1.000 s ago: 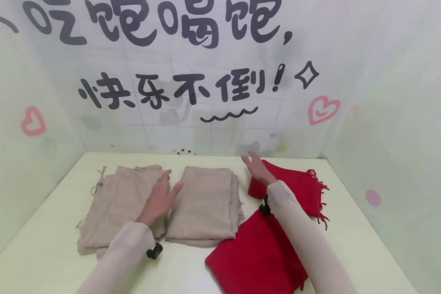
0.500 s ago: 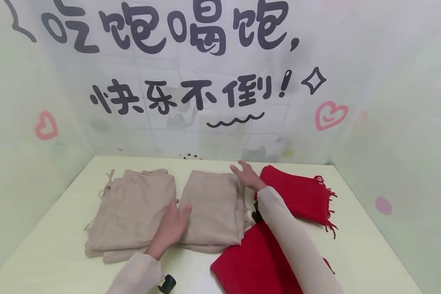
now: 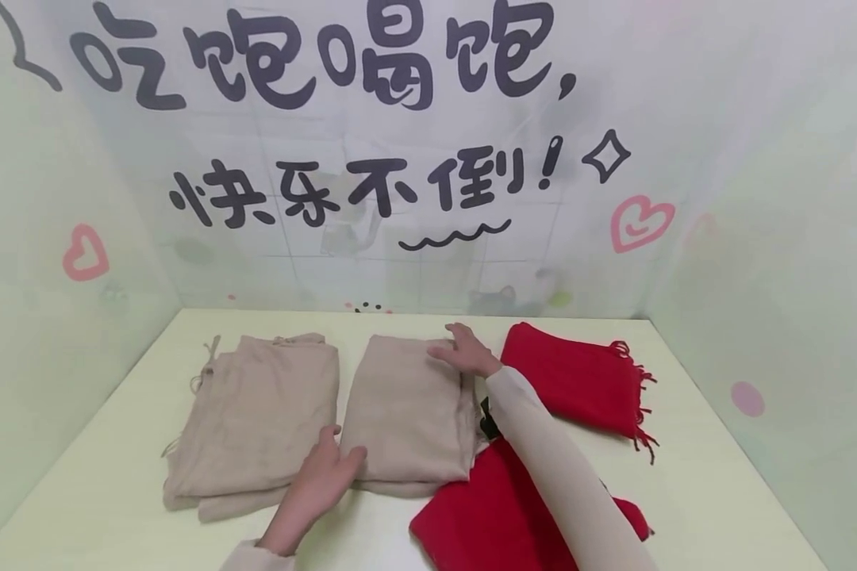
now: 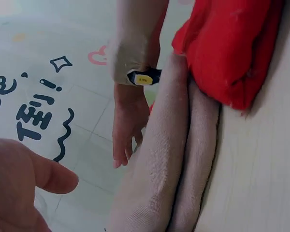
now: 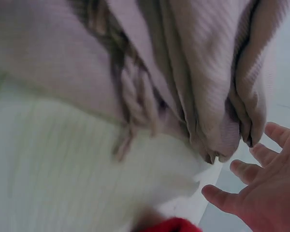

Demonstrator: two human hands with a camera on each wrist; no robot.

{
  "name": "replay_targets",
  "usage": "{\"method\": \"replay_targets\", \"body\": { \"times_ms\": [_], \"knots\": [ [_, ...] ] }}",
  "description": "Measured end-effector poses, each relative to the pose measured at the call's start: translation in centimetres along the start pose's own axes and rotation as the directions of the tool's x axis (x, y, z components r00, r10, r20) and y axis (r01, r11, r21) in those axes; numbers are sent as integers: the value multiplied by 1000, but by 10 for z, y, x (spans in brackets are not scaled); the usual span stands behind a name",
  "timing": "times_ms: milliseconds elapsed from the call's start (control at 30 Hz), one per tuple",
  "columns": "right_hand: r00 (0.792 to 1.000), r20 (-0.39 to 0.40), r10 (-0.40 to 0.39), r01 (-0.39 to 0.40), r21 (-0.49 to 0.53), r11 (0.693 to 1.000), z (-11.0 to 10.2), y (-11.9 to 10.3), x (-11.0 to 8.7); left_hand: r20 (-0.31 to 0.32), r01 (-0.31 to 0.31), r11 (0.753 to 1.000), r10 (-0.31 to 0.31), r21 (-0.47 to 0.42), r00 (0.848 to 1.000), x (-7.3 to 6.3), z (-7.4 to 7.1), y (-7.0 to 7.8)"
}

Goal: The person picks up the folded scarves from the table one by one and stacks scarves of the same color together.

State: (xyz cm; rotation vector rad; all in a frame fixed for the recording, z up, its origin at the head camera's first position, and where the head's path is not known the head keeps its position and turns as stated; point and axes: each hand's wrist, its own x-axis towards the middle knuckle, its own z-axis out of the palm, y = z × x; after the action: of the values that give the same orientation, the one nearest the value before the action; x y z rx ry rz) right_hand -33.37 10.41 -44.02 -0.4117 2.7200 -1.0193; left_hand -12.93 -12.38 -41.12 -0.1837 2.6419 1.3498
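A folded beige scarf (image 3: 407, 412) lies mid-table, with loose fringe strands (image 5: 135, 96) hanging from its layers in the right wrist view. My left hand (image 3: 324, 476) is at its near left corner, fingers relaxed and holding nothing. Over its far right corner is my right hand (image 3: 466, 353), fingers spread; in the right wrist view the fingertips (image 5: 273, 133) come close to the folded edges. Another folded beige scarf (image 3: 264, 412), fringed too, lies to the left. In the left wrist view a red scarf (image 4: 232, 53) borders the middle scarf's near end.
A folded red scarf (image 3: 571, 381) with fringe lies at the back right of the pale table (image 3: 693, 492). The nearer red scarf (image 3: 486, 507) is partly covered by my right sleeve (image 3: 564, 476). Printed sheets wall the table at the back and sides.
My left hand has drawn back toward me, down to the middle scarf's near corner. My right hand has moved left from beside the far red scarf to over the beige scarf's far right corner.
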Motion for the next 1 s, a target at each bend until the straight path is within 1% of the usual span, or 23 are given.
{"method": "replay_targets", "body": {
  "times_ms": [67, 133, 200, 267, 333, 400, 500, 600, 700, 733, 800, 867, 1000],
  "knots": [
    [1000, 0, 6, -6, -24, 1000, 2, -1, -1, 26, 42, 992, -40, -115, 999, -5, 0, -1],
    [1000, 2, 21, -21, -55, 998, 3, -3, -3, 60, 97, 964, -84, -249, 995, -9, 0, -2],
    [999, 7, 37, -36, -88, 996, 4, -4, -4, 92, 154, 919, -129, -363, 987, -14, 0, -3],
    [999, 7, 49, -48, -106, 993, 5, -5, -5, 122, 211, 869, -175, -447, 977, -19, 2, -3],
    [999, 1, 48, -48, -98, 994, 6, -6, -5, 146, 245, 816, -198, -523, 969, -23, 5, -5],
    [999, 2, 47, -47, -95, 994, 8, -6, -3, 164, 273, 756, -218, -595, 962, -28, 8, -8],
    [999, 13, 44, -42, -107, 993, 11, -6, 0, 169, 268, 675, -210, -687, 963, -34, 16, -14],
    [999, 22, 38, -35, -114, 993, 12, -4, 2, 206, 274, 589, -181, -760, 962, -36, 28, -19],
    [999, 22, 31, -29, -109, 994, 14, -5, 3, 264, 292, 503, -128, -813, 956, -33, 36, -26],
    [999, 22, 27, -24, -109, 994, 14, -5, 3, 283, 301, 467, -110, -831, 953, -32, 38, -27],
    [1000, 17, 13, -11, -110, 994, 14, -6, 3, 287, 297, 401, -87, -866, 954, -28, 42, -28],
    [1000, 8, 2, -1, -123, 992, 15, -4, 3, 272, 289, 349, -98, -891, 957, -25, 46, -28],
    [1000, 0, -22, 21, -183, 983, 12, -3, -1, 207, 247, 249, -173, -937, 963, -20, 54, -32]
  ]
}}
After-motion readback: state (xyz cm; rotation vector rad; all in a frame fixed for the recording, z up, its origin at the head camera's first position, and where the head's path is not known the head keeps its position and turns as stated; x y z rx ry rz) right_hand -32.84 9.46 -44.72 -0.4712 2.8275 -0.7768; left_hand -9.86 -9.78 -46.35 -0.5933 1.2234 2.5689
